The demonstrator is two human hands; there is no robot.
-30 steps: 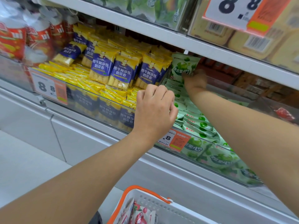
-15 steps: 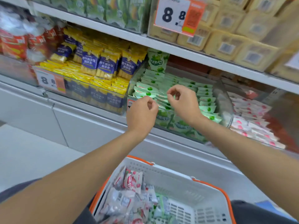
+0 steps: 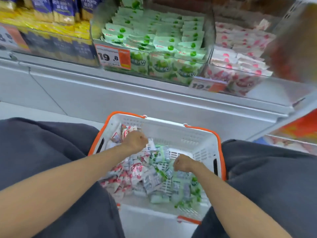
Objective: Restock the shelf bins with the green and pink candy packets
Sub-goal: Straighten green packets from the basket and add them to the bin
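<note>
The loose candy packets lie in a heap in the white basket (image 3: 171,133) with orange handles, which sits on the floor between my knees: pink packets (image 3: 135,170) mostly on my left, green packets (image 3: 187,188) mostly on my right. Both my hands are down in it. My left hand (image 3: 135,140) is curled over the far pink end, beside a white packet; my right hand (image 3: 182,163) is curled down onto the green ones. The blur keeps me from telling whether either hand is actually grasping a packet. Above, on the shelf (image 3: 120,93), the clear green bin (image 3: 171,67) is stacked high, with an orange price tag (image 3: 113,56) on its front. The pink bin (image 3: 240,79) stands just to its right, and yellow-and-blue packs (image 3: 56,12) fill the space to its left.
</note>
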